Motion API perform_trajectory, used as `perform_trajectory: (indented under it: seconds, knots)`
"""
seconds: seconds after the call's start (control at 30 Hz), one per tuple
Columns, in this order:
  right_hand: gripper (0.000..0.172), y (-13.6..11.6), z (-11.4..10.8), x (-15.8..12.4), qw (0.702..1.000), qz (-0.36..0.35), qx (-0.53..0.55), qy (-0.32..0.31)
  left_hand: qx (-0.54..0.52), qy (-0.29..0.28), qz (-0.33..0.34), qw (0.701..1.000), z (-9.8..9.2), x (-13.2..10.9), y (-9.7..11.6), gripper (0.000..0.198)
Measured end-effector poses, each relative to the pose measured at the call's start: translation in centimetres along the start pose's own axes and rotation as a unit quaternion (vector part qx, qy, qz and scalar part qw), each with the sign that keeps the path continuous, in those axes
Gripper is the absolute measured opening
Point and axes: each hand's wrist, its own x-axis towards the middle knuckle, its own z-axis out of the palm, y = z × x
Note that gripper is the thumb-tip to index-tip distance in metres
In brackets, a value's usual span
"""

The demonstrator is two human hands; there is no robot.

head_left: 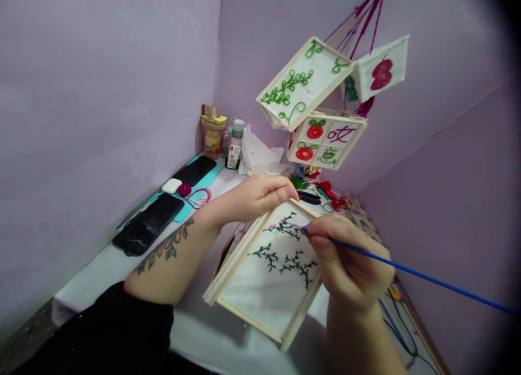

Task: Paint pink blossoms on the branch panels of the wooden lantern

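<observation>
My left hand [268, 195] is closed at the top edge of a box-shaped lantern [254, 293] with pale wooden strips and white textured sides. Its fingertips curl out of sight behind that edge. The tilted side facing me carries dark green branches, with a few pink spots on the upper one. In my right hand [356, 258], a thin paintbrush [427, 279] with a long blue handle is pinched between thumb and fingers. Its fine tip points at the upper branch near the pink spots; whether it touches cannot be made out. The right hand is beside the lantern's right edge.
Decorated lantern boxes [307, 87] hang from purple cords above the table. Black phones [148, 226], a white case [171, 186] and a magenta yarn ball [184, 190] lie left. Behind stand a yellow-lidded cup [213, 133], a bottle [233, 153], crumpled tissue [260, 152] and black-handled pliers [310, 197].
</observation>
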Motion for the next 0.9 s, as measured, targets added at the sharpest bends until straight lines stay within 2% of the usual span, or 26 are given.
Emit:
perform_trajectory:
  seconds: [0.23, 0.43, 0.57, 0.73, 0.9]
  knots:
    - [0.018, 0.15, -0.05, 0.02, 1.0, -0.011, 0.011, 0.017, 0.007, -0.001, -0.006, 1.0, -0.05, 0.01, 0.11, 0.035]
    - [0.021, 0.03, -0.04, 0.03, 1.0, 0.005, -0.002, -0.003, 0.001, 0.0, -0.001, 1.0, 0.0, 0.01, 0.17, 0.032]
    - [0.019, 0.1, 0.01, 0.02, 1.0, -0.005, 0.013, 0.02, -0.007, 0.0, -0.01, 1.0, 0.01, 0.02, 0.27, 0.032]
    - [0.018, 0.11, -0.18, 0.0, 1.0, 0.007, 0.004, -0.005, 0.0, 0.0, -0.011, 1.0, -0.04, 0.05, 0.25, 0.032]
    - [0.02, 0.07, -0.19, 0.0, 1.0, -0.003, 0.016, -0.001, -0.001, 0.001, -0.012, 1.0, 0.0, 0.03, 0.2, 0.032]
